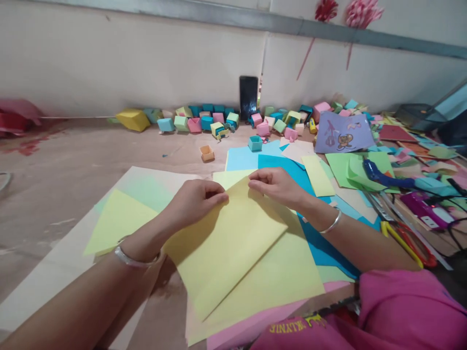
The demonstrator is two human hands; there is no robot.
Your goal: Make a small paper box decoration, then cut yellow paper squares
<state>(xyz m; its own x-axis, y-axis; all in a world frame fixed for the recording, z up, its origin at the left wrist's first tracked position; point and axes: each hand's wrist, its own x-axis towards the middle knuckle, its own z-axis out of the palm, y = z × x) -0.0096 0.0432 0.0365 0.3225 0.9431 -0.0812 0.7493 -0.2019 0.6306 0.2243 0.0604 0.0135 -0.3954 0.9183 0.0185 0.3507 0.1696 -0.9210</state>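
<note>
A folded yellow paper sheet (pixel 222 243) lies tilted on a stack of coloured sheets in front of me. My left hand (pixel 193 199) pinches its upper left edge with fingers closed. At the sheet's top corner my right hand (pixel 277 185) pinches the paper too. Both wrists wear silver bangles. Under the sheet are another yellow sheet (pixel 280 277), a pink one (pixel 251 323) and a blue one (pixel 321 243). A light green-yellow sheet (pixel 115 221) lies to the left.
Several small folded paper boxes (pixel 219 121) line the wall, beside an upright black phone (pixel 248 97). An orange box (pixel 206 153) and a teal box (pixel 255 143) sit nearer. Scissors (pixel 404 238), a blue glue gun (pixel 383 177) and paper scraps crowd the right.
</note>
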